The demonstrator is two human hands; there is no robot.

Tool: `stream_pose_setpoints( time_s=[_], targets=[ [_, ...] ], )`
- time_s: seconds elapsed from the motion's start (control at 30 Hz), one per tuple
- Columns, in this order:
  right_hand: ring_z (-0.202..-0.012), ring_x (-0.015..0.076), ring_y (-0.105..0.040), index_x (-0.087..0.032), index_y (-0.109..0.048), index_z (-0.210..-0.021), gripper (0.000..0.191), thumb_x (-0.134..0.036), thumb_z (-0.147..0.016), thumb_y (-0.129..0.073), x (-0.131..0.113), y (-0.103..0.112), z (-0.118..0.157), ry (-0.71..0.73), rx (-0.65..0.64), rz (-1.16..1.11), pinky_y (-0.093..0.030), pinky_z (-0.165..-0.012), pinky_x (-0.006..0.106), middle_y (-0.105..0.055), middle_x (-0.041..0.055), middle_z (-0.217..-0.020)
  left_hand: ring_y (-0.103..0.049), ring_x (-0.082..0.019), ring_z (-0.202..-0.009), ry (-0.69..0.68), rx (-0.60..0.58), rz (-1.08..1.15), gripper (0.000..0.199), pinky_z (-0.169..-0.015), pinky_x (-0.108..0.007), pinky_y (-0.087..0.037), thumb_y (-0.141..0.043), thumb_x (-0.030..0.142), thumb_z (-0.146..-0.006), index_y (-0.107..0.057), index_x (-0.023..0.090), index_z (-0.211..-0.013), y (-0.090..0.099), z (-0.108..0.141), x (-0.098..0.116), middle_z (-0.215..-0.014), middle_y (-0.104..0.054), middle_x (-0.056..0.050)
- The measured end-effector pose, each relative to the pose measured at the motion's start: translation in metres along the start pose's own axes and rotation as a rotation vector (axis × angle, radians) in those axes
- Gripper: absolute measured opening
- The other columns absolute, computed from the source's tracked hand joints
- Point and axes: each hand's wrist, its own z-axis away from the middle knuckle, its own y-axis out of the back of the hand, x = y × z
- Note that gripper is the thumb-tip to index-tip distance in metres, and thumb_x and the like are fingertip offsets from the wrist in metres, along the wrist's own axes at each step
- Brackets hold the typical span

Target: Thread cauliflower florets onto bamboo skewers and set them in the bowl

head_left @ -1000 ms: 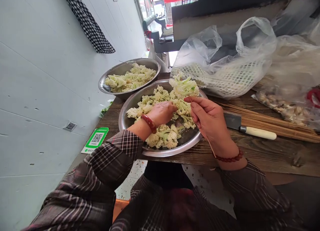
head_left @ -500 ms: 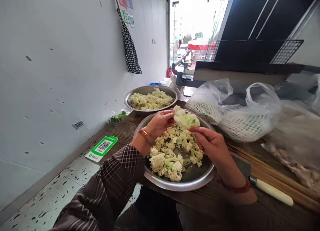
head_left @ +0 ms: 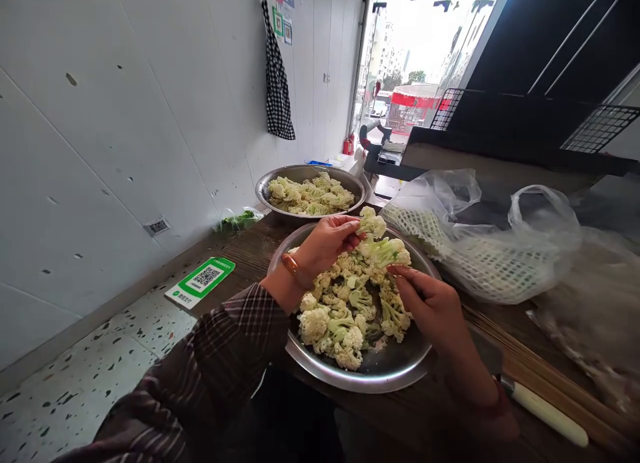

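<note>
A wide steel bowl of loose cauliflower florets stands on the dark wooden table. Above its far part, my left hand is closed on a pale cauliflower piece by its upper left side. My right hand pinches the edge of a greener cauliflower piece from the right, fingertips together. The two pieces touch or overlap; whether they are joined I cannot tell.
Behind stands a second steel bowl with cauliflower. Plastic bags with netted contents lie right. Wooden sticks and a cleaver with a pale handle lie near the right forearm. A green QR card is left.
The view has shifted a little. The cauliflower between my hands now shows as two distinct parts, with my left hand at the upper one. Both hands remain closed.
</note>
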Motion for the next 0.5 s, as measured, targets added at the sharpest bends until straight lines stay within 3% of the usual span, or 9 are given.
stream_pose_setpoints(
  time_s=[0.2, 0.5],
  targets=[
    [-0.077, 0.0234, -0.073, -0.020, -0.080, -0.104, 0.028, -0.034, -0.089, -0.061, -0.0043, 0.0019, -0.0011, -0.034, 0.030, 0.009, -0.059, -0.068, 0.034, -0.074, 0.0025, -0.070, -0.051, -0.003, -0.053, 0.038, -0.029, -0.061, 0.015, -0.048, -0.017, -0.032, -0.077, 0.020, -0.076, -0.067, 0.010, -0.082, -0.0035, 0.0024, 0.0018, -0.069, -0.066, -0.002],
    [-0.095, 0.0266, -0.075, -0.022, -0.080, -0.105, 0.028, -0.035, -0.090, -0.062, -0.0002, 0.0012, 0.0013, -0.013, 0.005, -0.004, -0.060, -0.085, 0.039, -0.080, 0.0053, -0.101, -0.045, -0.004, -0.051, -0.055, 0.052, -0.181, 0.013, -0.051, -0.019, -0.032, -0.068, 0.021, -0.080, -0.061, 0.013, -0.072, -0.0035, 0.0058, 0.0044, -0.064, -0.063, -0.001]
  ],
)
